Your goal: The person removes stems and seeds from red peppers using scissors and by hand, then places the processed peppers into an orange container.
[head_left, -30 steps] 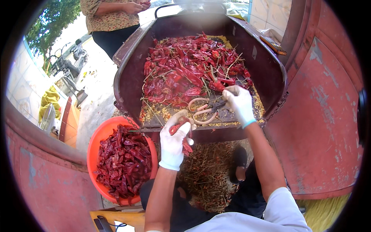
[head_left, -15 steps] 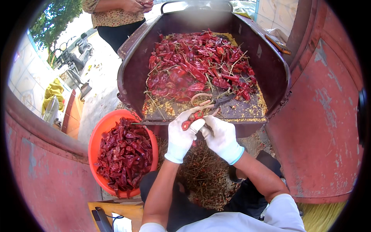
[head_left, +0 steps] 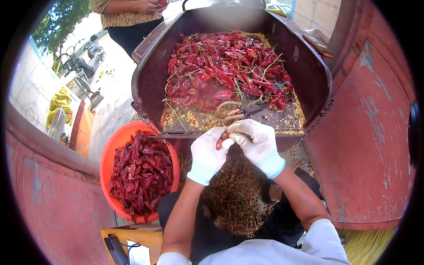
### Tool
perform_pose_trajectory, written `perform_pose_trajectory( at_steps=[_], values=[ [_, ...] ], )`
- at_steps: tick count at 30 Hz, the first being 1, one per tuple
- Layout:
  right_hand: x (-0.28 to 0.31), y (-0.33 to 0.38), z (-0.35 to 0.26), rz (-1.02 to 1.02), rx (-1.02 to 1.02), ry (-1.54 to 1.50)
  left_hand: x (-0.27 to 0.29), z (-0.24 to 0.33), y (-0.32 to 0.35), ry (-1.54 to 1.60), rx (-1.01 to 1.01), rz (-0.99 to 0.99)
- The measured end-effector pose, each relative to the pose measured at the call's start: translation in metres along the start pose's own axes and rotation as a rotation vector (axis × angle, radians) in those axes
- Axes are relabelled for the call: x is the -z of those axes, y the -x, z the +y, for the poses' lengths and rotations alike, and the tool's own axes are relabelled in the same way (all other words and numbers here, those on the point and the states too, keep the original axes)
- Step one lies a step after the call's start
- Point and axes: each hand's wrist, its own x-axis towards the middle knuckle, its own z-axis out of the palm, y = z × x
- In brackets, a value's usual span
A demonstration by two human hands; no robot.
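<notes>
Both my hands wear white gloves and meet at the near lip of a big dark metal tray (head_left: 309,79). My left hand (head_left: 207,154) and my right hand (head_left: 256,143) pinch one dried red chili (head_left: 219,142) between their fingertips. A heap of dried red chilies (head_left: 225,70) with stems fills the far part of the tray. Scissors (head_left: 240,112) with tan handles lie on the tray just beyond my hands, among yellow seeds (head_left: 287,119).
An orange basin (head_left: 110,150) of cut chilies stands at lower left. Stems and scraps (head_left: 234,194) litter the ground under my hands. A red metal wall (head_left: 366,145) is on the right. A person (head_left: 128,17) stands at the top left, beyond the tray.
My right hand left the scissors on the tray and came down to join my left hand on the chili at the tray's near edge.
</notes>
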Motion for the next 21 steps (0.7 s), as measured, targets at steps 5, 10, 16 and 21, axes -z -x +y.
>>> perform_pose_trajectory(
  at_steps=[5,10,16,21],
  values=[
    [-0.01,0.001,0.002,0.045,0.07,0.108,-0.002,-0.007,0.001,0.038,0.02,0.01],
    [-0.008,-0.003,-0.008,0.069,-0.184,-0.109,0.002,-0.003,0.002,0.309,0.062,-0.024],
    [0.004,-0.005,-0.017,-0.011,-0.529,-0.4,0.003,-0.003,0.002,0.49,0.138,-0.112],
    [0.001,0.008,-0.005,0.017,0.125,0.161,0.006,0.001,0.003,-0.157,-0.191,-0.026]
  ],
)
